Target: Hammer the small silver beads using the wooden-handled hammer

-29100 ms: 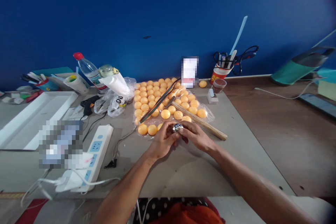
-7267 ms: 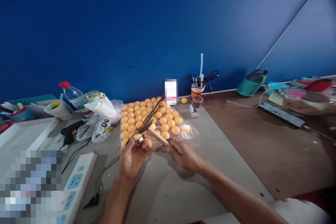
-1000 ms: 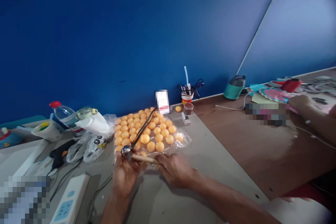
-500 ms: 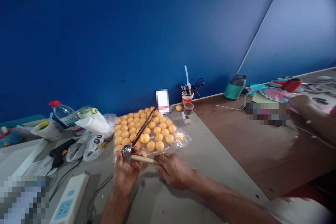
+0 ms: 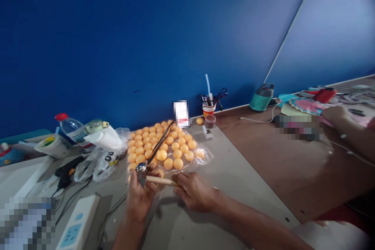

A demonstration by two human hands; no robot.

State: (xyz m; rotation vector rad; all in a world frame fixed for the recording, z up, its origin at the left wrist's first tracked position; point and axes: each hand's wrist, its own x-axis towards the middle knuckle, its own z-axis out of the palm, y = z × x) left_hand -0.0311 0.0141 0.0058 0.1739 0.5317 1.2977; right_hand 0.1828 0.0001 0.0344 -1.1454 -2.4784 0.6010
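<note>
"The hammer (image 5: 156,180) no longer lies across the orange balls (image 5: 169,163) as in the earliest frame; it's lifted, lower centre."
"Who has it?"
"The right hand (image 5: 196,191), fingers wrapped round the wooden handle (image 5: 166,181)."
"And the left hand (image 5: 140,199)?"
"Half curled, lower left of centre, holding the silver ball (image 5: 141,167) at its fingertips."
"Does the hammer touch it?"
"I can't tell; its far end is blurred just below the ball. A dark strap (image 5: 159,144) slants up behind, over the orange balls."
</note>
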